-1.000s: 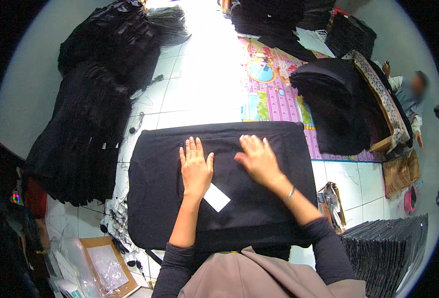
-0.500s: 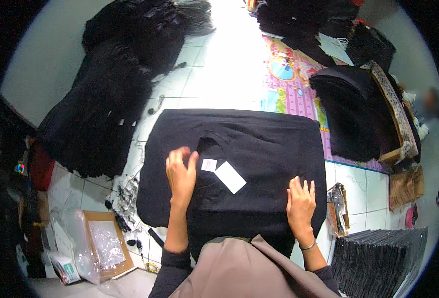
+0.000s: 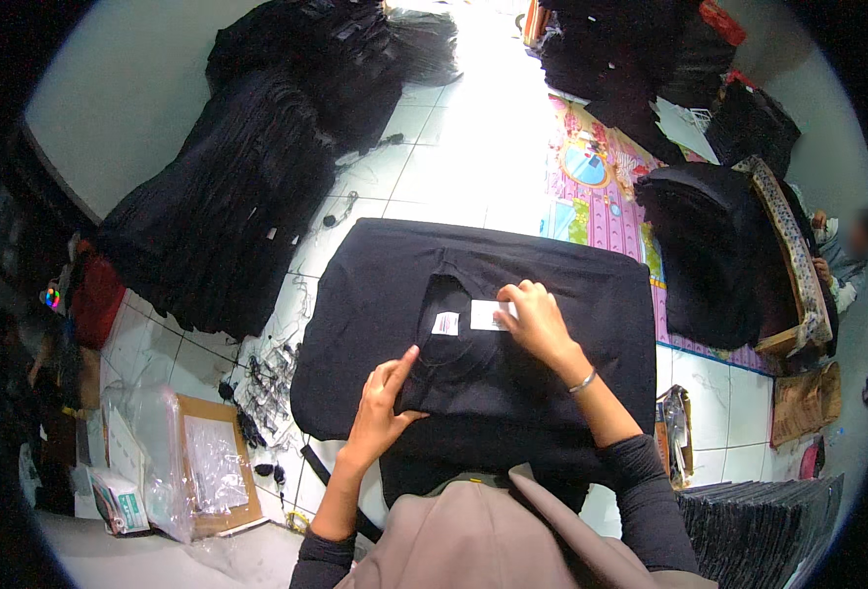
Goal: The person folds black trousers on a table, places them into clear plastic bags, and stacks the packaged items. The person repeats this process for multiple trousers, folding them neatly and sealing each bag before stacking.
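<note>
A black T-shirt (image 3: 571, 275) lies spread over the low table in front of me, its round neck opening on the left part. Inside that opening shows a small white neck label (image 3: 446, 323). My right hand (image 3: 540, 326) pinches the edge of a white rectangular card (image 3: 486, 314) just right of the label, over the cloth. My left hand (image 3: 383, 410) rests by the near left side of the neckline, index finger stretched toward it and thumb apart, holding nothing.
Tall heaps of black garments (image 3: 228, 206) stand at the left, with more black cloth (image 3: 704, 255) at the right beside a wooden frame. A plastic-wrapped pack (image 3: 216, 471) lies lower left. Thin black sheets (image 3: 762, 530) are stacked lower right. Another person (image 3: 836, 255) sits far right.
My right hand has moved up and left from the shirt's right side and taken hold of the card, which is now turned nearly level. My left hand has come down below the neckline.
</note>
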The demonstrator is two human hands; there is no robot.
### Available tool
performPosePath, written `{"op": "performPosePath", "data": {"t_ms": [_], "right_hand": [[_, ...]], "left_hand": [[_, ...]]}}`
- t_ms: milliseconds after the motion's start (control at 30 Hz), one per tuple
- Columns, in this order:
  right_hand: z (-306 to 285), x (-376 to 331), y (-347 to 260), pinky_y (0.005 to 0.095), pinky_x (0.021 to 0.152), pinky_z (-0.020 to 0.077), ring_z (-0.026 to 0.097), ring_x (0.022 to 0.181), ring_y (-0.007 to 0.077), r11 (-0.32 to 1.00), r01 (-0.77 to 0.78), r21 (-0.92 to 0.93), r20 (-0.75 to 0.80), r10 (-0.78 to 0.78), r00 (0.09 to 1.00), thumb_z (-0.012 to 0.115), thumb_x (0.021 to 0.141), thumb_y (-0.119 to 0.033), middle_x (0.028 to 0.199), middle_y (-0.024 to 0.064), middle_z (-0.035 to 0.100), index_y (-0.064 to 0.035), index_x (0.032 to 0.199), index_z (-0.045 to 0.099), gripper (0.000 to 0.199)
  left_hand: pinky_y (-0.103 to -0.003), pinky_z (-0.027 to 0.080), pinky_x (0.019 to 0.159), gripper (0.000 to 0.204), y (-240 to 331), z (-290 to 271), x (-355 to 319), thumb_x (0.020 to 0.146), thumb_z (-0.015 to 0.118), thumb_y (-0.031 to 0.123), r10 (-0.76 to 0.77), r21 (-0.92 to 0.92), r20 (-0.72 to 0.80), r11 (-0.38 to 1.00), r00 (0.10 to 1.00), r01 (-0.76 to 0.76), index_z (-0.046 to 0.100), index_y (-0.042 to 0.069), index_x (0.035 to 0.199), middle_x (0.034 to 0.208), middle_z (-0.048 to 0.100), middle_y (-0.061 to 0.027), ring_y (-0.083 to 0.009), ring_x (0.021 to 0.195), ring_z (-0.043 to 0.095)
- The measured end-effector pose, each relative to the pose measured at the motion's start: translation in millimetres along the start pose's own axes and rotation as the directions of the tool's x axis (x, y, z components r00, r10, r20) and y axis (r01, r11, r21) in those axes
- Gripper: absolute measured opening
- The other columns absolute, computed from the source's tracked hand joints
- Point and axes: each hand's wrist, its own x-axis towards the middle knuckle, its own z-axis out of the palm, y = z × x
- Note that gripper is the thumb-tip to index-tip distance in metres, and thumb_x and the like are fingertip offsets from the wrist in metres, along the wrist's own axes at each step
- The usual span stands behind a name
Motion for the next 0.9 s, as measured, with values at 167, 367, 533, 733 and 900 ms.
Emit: {"op": "performPosePath", "data": {"t_ms": [167, 367, 533, 733, 900], "right_hand": [[35, -8, -13, 0.0612, 0.108, 0.0278, 0.037, 0.135, 0.0345, 0.945, 0.259, -0.198, -0.110, -0.284, 0.952, 0.063, 0.086, -0.041, 0.147, 0.0098, 0.041, -0.0219, 0.140, 0.048, 0.059], [47, -16, -20, 0.0664, 0.109, 0.0176, 0.036, 0.137, 0.0363, 0.970, 0.198, -0.140, -0.100, -0.213, 0.972, 0.046, 0.093, -0.054, 0.149, 0.0148, 0.039, -0.0145, 0.144, 0.042, 0.064], [22, -106, -24, 0.0606, 0.112, 0.0171, 0.038, 0.136, 0.0349, 0.949, 0.317, -0.001, 0.007, -0.317, 0.949, 0.055, 0.081, -0.066, 0.144, 0.0222, 0.042, 0.0029, 0.143, 0.036, 0.095], [-60, -185, 30, 0.0556, 0.117, 0.0150, 0.050, 0.128, 0.0331, 0.990, -0.143, 0.003, -0.336, 0.135, 0.932, 0.053, 0.066, 0.012, 0.119, 0.0165, 0.066, -0.0056, 0.106, 0.068, 0.046], [-80, -212, 19, 0.0410, 0.086, 0.0529, 0.070, 0.087, 0.0311, 0.923, 0.111, 0.368, -0.384, 0.042, 0.922, 0.064, 0.086, -0.004, 0.102, 0.0132, 0.069, -0.0056, 0.094, 0.060, 0.009]], "left_hand": [[-0.039, 0.050, 0.098, 0.083, -19, -8, 6, 0.066, 0.068, -0.013, 0.194, -0.142, 0.184, 0.975, 0.964, -0.169, 0.052, 0.024, 0.138, 0.145, 0.037, -0.0138, -0.0304, 0.119, 0.053], [-0.044, 0.033, 0.114, 0.083, -33, -6, 25, 0.051, 0.082, 0.011, 0.392, 0.273, 0.229, 0.853, 0.891, -0.445, 0.060, 0.033, 0.128, 0.150, 0.035, -0.0085, -0.0299, 0.130, 0.045], [-0.047, 0.028, 0.117, 0.064, -40, -2, 45, 0.052, 0.079, 0.010, 0.557, 0.118, 0.247, 0.795, 0.793, -0.595, 0.066, 0.016, 0.114, 0.139, 0.052, -0.0055, -0.0260, 0.136, 0.042], [-0.045, 0.049, 0.099, 0.038, -32, -11, 65, 0.066, 0.077, 0.019, 0.607, -0.044, -0.045, 0.792, 0.793, -0.609, 0.067, 0.002, 0.099, 0.102, 0.070, -0.0128, -0.0272, 0.096, 0.069], [-0.035, 0.055, 0.078, 0.038, -8, -40, 86, 0.084, 0.072, 0.033, 0.394, -0.331, -0.125, 0.849, 0.911, -0.412, 0.068, -0.003, 0.097, 0.100, 0.070, -0.0180, -0.0295, 0.089, 0.070]]}}
